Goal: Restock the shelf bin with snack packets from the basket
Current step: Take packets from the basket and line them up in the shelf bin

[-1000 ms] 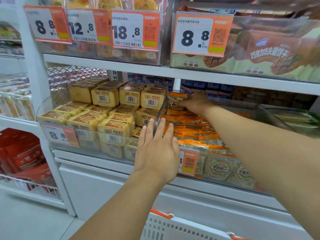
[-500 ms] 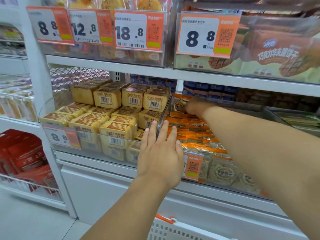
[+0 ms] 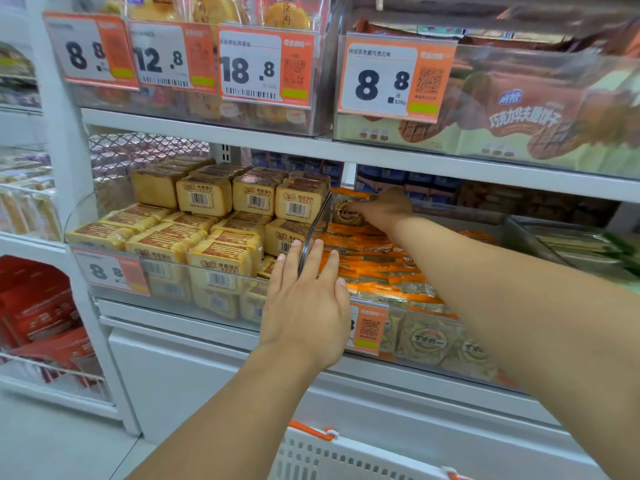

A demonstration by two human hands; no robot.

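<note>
Placing step: right hand [image 3: 382,206] pinches a packet [image 3: 347,212] at bin [image 3: 408,318] rear, mid-frame. Left hand [image 3: 306,306], fingers straight, steadies the divider [image 3: 313,233]. Next: release, reach to basket [image 3: 346,459].

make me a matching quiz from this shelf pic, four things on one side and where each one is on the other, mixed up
Things:
1. left hand
2. right hand
3. yellow cake packets
4. white basket

Places:
A. bottom edge of the view, below the shelf
B. at the back of the orange packet bin
C. flat against the clear divider
D. bin left of the divider

Pairs: 1-C, 2-B, 3-D, 4-A
</note>
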